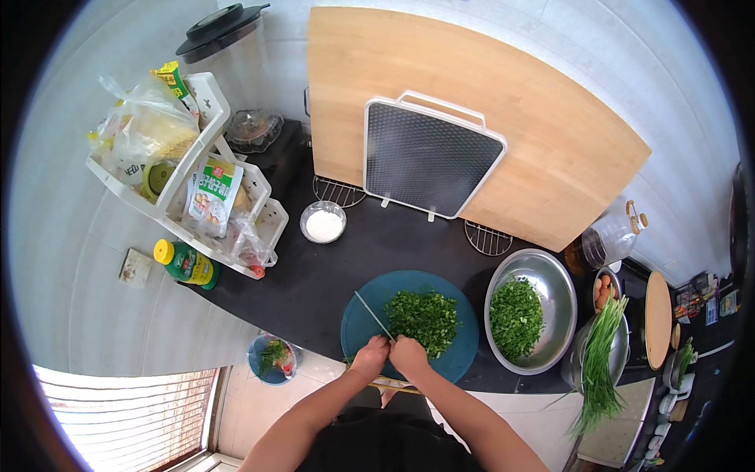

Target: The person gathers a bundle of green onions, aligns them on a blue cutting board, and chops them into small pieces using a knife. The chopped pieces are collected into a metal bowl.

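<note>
A round teal cutting board [356, 315] lies at the counter's front edge, with a pile of chopped greens [425, 321] on its middle and right. My right hand [409, 356] is closed around the handle end of a knife [373, 316]. Its thin blade points away and to the left, along the left side of the pile. Beside it, nearly touching, my left hand [370, 358] has its fingers curled in over the near part of the board. A little green shows by its outer side; what those fingers hold is hidden.
Right of the board stands a steel bowl [557, 307] of chopped greens, then long green stalks [602, 362] across a pot. A small bowl of white powder [323, 226] sits farther back. White rack [200, 149], green bottle [189, 263] at left; floor bin [271, 360] below.
</note>
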{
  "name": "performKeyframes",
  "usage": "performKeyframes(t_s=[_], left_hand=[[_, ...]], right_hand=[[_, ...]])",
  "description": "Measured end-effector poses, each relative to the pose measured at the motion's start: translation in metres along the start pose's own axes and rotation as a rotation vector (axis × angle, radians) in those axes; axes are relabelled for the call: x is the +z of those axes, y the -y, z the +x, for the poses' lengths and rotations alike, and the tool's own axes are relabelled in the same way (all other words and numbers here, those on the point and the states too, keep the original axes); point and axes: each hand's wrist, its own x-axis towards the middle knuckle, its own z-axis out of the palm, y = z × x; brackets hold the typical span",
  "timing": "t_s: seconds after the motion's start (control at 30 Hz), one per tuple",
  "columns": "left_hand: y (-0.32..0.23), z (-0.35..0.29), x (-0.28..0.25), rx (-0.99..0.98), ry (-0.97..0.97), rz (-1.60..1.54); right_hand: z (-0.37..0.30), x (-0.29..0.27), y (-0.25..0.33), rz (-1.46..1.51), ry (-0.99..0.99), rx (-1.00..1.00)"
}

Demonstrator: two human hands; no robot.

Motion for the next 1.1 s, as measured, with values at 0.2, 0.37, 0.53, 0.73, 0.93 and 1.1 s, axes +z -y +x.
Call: performKeyframes(t_s=[0.2,0.37,0.53,0.73,0.93,1.1], left_hand=[[-0.014,0.011,-0.014,-0.115,-0.14,-0.066],[-0.025,0.007,-0.006,-0.262,-0.15,0.07],[-0.065,0.021,-0.009,-0.465,-0.02,0.177],[-0.042,0.013,-0.006,-0.357,0.005,0.17],[-0.025,0.004,-0.015,-0.288,-0.097,0.112],[-0.013,-0.004,0.004,-0.247,-0.109,0.049]], right_hand=[[-0.01,-0.021,-0.024,0.33,-0.171,0.086],[-0.037,-0.062,-0.039,0.284,-0.21,0.075],[-0.059,-0.068,-0.059,0.368,-0.233,0.15],[-0.069,-0.056,-0.078,0.331,-0.213,0.135],[-0.072,-0.056,-0.074,0.305,-0.172,0.111],[-0.083,-0.056,-0.067,0.341,-0.164,0.004]])
